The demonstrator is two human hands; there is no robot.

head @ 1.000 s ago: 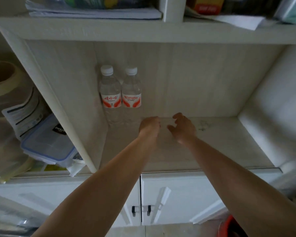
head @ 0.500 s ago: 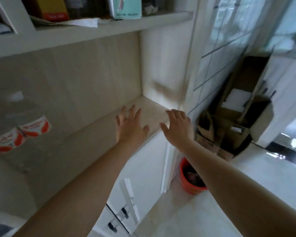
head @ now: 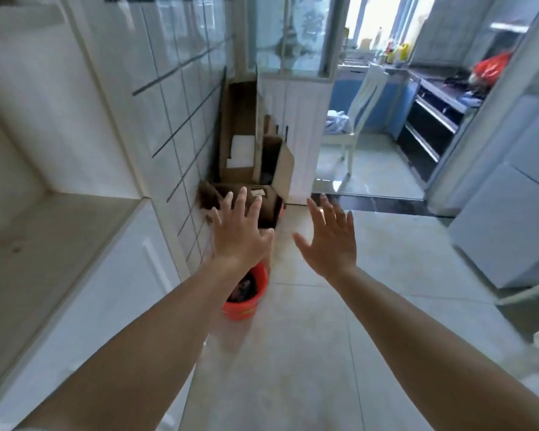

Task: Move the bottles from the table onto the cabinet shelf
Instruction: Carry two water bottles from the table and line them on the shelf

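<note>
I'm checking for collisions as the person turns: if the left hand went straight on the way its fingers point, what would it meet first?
Probably the brown cardboard box on the floor just beyond the left hand; depth is unclear.

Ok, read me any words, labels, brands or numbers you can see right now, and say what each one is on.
No text can be read.
Cardboard box: a small pale label, too blurred to read.
Glass panel: a dark decorative mark, not legible.
Counter bottles: labels too small and blurred.

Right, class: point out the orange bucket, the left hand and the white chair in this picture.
orange bucket (head: pixel 252 301): head view, on its front wall near the rim.
left hand (head: pixel 240 241): head view, on the back of the hand.
white chair (head: pixel 366 98): head view, on its slatted backrest.
</note>
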